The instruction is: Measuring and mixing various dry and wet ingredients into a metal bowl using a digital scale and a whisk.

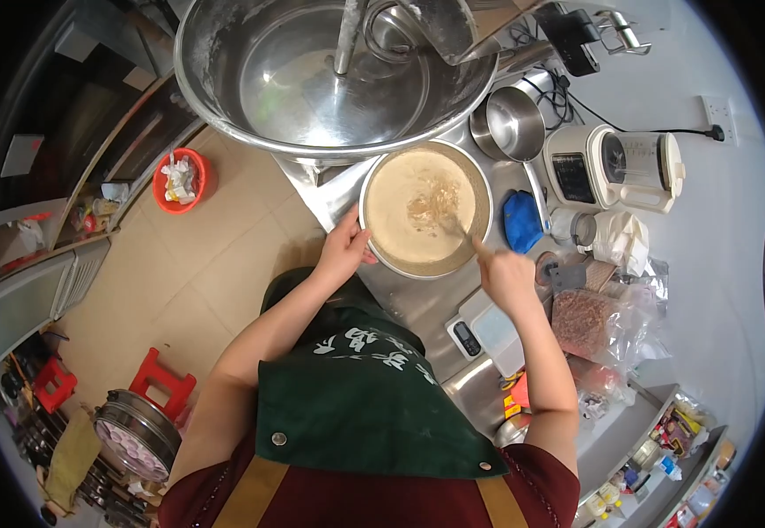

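A round metal bowl (483,198) stands on the steel worktop, holding a pale beige, frothy liquid (400,202). Around the middle the liquid's surface is broken by darker brown streaks and bubbles. My left hand (347,248) grips the bowl's lower left side, fingers against the outer wall. Over the lower right rim, my right hand (507,277) is closed on a slim stirring utensil (460,229). Its tip dips into the liquid, so I cannot make out its exact kind.
A big steel mixer bowl (215,114) with a hook stands just beyond. To the right are a small saucepan (507,125), a blue cloth (521,222), a blender (580,167), a digital scale (466,338) and bagged ingredients (585,321). A red bin (184,204) sits on the floor, left.
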`<state>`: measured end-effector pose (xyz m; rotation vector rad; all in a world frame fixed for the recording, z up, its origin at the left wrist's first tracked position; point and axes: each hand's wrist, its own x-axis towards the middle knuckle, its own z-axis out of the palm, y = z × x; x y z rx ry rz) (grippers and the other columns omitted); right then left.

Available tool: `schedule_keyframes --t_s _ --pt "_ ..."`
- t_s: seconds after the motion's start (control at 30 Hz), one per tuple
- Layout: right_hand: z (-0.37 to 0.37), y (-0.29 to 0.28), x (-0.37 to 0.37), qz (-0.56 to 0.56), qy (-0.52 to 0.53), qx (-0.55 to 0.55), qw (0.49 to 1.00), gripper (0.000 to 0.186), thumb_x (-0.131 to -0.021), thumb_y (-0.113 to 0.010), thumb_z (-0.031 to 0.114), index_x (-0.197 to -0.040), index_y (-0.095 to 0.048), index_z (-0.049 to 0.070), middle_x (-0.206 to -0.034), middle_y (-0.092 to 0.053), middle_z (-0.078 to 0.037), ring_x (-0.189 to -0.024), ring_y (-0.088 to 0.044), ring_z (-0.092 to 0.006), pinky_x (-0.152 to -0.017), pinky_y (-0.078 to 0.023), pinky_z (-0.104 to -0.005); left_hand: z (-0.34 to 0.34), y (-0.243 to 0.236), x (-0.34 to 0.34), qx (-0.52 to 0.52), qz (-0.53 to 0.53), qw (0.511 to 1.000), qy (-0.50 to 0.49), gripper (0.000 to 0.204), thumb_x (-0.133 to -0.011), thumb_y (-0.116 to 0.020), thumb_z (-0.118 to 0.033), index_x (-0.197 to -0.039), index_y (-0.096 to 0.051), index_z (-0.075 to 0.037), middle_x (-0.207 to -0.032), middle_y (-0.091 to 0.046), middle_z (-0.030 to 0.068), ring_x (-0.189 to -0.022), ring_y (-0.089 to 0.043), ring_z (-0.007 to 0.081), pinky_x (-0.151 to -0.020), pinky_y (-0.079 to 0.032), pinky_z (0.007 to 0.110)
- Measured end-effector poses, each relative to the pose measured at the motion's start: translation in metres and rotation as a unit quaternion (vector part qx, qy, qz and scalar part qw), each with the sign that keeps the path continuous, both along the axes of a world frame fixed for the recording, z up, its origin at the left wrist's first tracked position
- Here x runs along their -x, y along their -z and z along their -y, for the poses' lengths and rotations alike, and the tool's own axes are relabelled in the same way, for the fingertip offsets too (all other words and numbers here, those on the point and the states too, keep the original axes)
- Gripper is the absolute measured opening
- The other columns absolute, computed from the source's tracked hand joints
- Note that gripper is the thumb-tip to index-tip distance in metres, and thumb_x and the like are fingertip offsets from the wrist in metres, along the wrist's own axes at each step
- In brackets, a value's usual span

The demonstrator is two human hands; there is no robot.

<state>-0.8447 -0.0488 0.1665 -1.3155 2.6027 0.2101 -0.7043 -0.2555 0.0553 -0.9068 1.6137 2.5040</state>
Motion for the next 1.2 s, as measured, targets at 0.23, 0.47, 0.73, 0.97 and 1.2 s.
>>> schedule_keyframes --t_s 0.23,0.47,0.73,0.97,1.2 --pt "0.030 0.018 -0.011 -0.008 -0.022 0.060 0.998 0.033 -0.072 -0.051 0.012 -0.104 -0.059 0.016 -0.049 -0.052 -0.010 -0.042 -0.053 -0.0244 -0.039 -0.040 -0.0359 0.000 0.000 0.001 0.005 0.003 1.000 0.016 0.052 -0.085 -0.040 -0.002 -0.133 -0.021 -0.009 -0.076 -0.055 0.0069 -0.053 -0.055 0.0098 -0.049 -0.050 0.023" --pt "0.010 -0.001 -0.032 0.041 -0.024 -0.019 0.999 0.041 -0.071 -0.050 0.010 -0.111 -0.055 0.017 -0.050 -0.052 -0.009 -0.044 -0.054 -0.0247 -0.040 -0.040 -0.0351 -0.002 -0.002 0.000 0.011 0.014 1.000 -0.001 0.052 -0.085 -0.040 -0.002 -0.133 -0.020 -0.009 -0.077 -0.056 0.0073 -0.053 -0.055 0.0098 -0.049 -0.050 0.023" --pt "-0.002 0.001 -0.006 0.028 0.013 -0.013 0.999 0.035 -0.072 -0.057 0.014 -0.107 -0.057 0.015 -0.053 -0.052 -0.011 -0.047 -0.054 -0.0263 -0.042 -0.040 -0.0375 0.000 -0.003 0.000 0.010 0.016 1.000 0.007 0.053 -0.085 -0.040 -0.001 -0.133 -0.019 -0.009 -0.079 -0.056 0.0075 -0.053 -0.055 0.0094 -0.049 -0.049 0.022" --pt "0.041 0.019 -0.012 -0.014 0.003 0.044 0.999 0.033 -0.074 -0.054 0.015 -0.107 -0.058 0.017 -0.052 -0.052 -0.010 -0.045 -0.053 -0.0268 -0.042 -0.040 -0.0376 0.001 -0.006 0.002 -0.001 0.000 1.000 0.025 0.053 -0.085 -0.039 -0.001 -0.133 -0.019 -0.009 -0.082 -0.057 0.0080 -0.053 -0.054 0.0093 -0.050 -0.049 0.021" --pt "0.009 0.003 -0.024 0.051 -0.007 -0.011 0.999 0.033 -0.074 -0.055 0.016 -0.107 -0.058 0.016 -0.053 -0.053 -0.011 -0.045 -0.054 -0.0258 -0.041 -0.040 -0.0373 0.000 -0.002 0.000 0.007 0.010 1.000 0.007 0.053 -0.085 -0.040 -0.001 -0.134 -0.019 -0.009 -0.083 -0.057 0.0077 -0.054 -0.054 0.0087 -0.049 -0.049 0.021"
